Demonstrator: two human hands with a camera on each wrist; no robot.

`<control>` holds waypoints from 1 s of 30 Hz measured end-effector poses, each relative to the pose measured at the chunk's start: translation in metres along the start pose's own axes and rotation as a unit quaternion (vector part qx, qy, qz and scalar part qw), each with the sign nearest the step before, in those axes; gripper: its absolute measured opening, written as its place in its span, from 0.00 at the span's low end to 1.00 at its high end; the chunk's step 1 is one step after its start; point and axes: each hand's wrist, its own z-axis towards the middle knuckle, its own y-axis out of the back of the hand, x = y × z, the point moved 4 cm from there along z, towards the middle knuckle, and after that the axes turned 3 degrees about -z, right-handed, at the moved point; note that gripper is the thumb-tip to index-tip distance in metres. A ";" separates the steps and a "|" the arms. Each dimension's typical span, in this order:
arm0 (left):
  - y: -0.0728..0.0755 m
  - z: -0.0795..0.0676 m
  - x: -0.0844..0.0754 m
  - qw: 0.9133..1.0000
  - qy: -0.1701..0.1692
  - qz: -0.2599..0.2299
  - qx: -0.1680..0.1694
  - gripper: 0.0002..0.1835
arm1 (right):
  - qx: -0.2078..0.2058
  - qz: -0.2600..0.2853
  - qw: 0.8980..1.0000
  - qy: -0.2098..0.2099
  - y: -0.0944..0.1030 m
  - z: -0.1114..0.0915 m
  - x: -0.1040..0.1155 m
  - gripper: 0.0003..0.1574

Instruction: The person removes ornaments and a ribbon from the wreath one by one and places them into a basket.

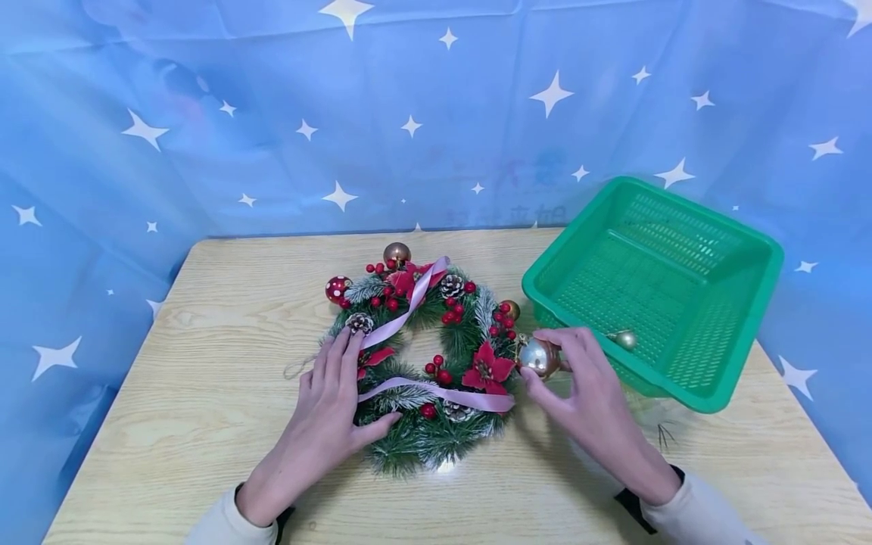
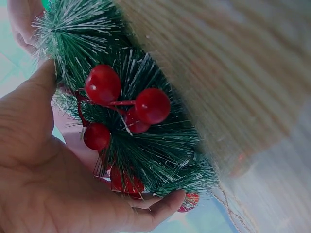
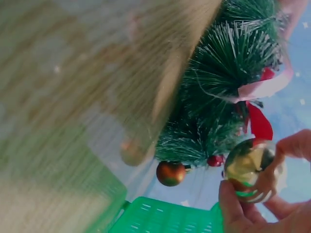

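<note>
A green wreath (image 1: 422, 439) with red berries, pinecones, red flowers and a lilac ribbon (image 1: 443, 392) lies flat on the wooden table. My left hand (image 1: 327, 401) rests on its left side, fingers stretched beside a pinecone (image 1: 359, 323), thumb spread over the lower needles. In the left wrist view, red berries (image 2: 103, 84) lie between thumb and fingers. At the wreath's right edge, beside a red flower (image 1: 488, 369), my right hand (image 1: 593, 393) pinches a shiny gold bauble (image 1: 540, 357) between thumb and fingers. The right wrist view shows the bauble (image 3: 250, 170) close to the needles.
A green plastic basket (image 1: 766, 303) stands at the right, close behind my right hand, with a small pale bauble (image 1: 625, 340) inside. Other baubles hang on the wreath's outer edge, one red with white dots (image 1: 337, 289). A blue star-printed cloth (image 1: 409, 91) hangs behind the table (image 1: 238, 303).
</note>
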 end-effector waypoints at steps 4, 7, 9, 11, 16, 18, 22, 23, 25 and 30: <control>-0.001 0.002 -0.001 1.000 0.003 -0.006 0.006 0.69 | -0.007 -0.002 1.000 0.005 0.008 -0.001 0.001 0.32; -0.001 0.002 -0.001 1.000 0.005 -0.010 0.011 0.68 | -0.018 0.006 1.000 0.016 0.015 0.001 0.002 0.32; -0.001 0.002 -0.001 1.000 0.006 -0.011 0.013 0.68 | -0.025 0.015 0.999 0.023 0.020 0.002 0.001 0.32; 0.000 0.002 -0.001 1.000 0.007 -0.011 0.016 0.68 | -0.034 0.028 0.999 0.027 0.026 0.005 0.000 0.31; 0.001 0.001 0.000 1.000 0.010 -0.011 0.019 0.68 | -0.054 0.048 0.997 0.026 0.039 0.011 -0.006 0.31; 0.002 0.001 0.000 1.000 0.008 -0.011 0.017 0.68 | -0.059 0.048 0.997 0.022 0.045 0.014 -0.009 0.32; 0.003 0.001 0.000 1.000 0.006 -0.011 0.013 0.68 | -0.062 0.044 0.997 -0.001 0.056 0.019 -0.020 0.32; 0.003 0.002 0.000 1.000 0.006 -0.011 0.013 0.68 | -0.061 0.044 0.997 -0.009 0.058 0.020 -0.023 0.31; 0.002 0.001 0.001 1.000 0.006 -0.010 0.013 0.68 | -0.057 0.046 0.997 -0.027 0.063 0.022 -0.030 0.31; 0.002 0.002 0.001 1.000 0.002 -0.012 0.013 0.68 | -0.041 0.052 0.996 -0.067 0.074 0.022 -0.043 0.29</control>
